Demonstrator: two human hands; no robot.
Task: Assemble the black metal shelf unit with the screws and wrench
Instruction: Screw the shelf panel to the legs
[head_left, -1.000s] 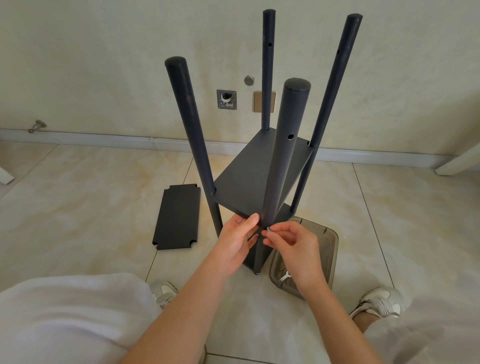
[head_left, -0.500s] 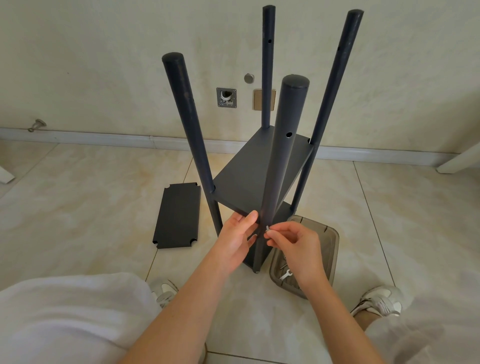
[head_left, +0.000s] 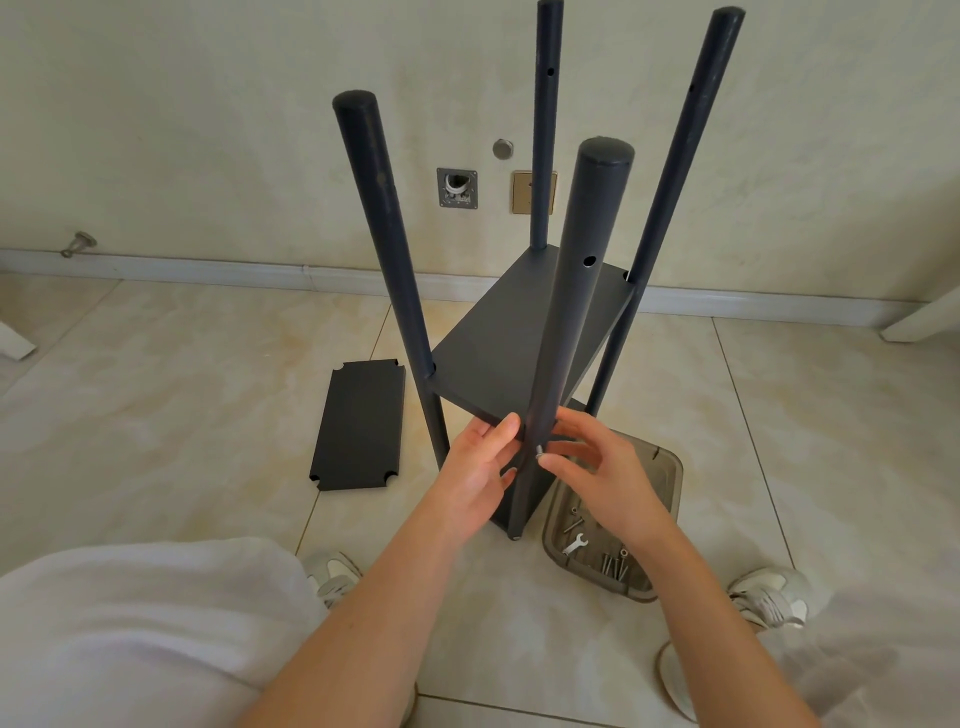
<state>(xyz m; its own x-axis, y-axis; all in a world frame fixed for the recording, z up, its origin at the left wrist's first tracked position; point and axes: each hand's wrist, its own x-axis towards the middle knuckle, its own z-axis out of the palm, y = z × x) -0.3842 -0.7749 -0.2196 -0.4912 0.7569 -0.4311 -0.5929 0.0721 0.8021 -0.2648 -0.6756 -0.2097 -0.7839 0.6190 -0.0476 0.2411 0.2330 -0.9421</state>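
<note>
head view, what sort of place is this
Probably a room indoors, likely a home: pale tiled floor, a plastered wall with a skirting board, and a socket plate low on it.

Left grip: palm turned right, thumb lying up against the near pole, fingers curled toward its far side, tips partly hidden.
Left forearm: bare, rising from lower left.
Right grip: back toward the camera, thumb and forefinger pinching a small screw at the pole, other fingers fanned above.
Right forearm: bare, rising from lower right.
</note>
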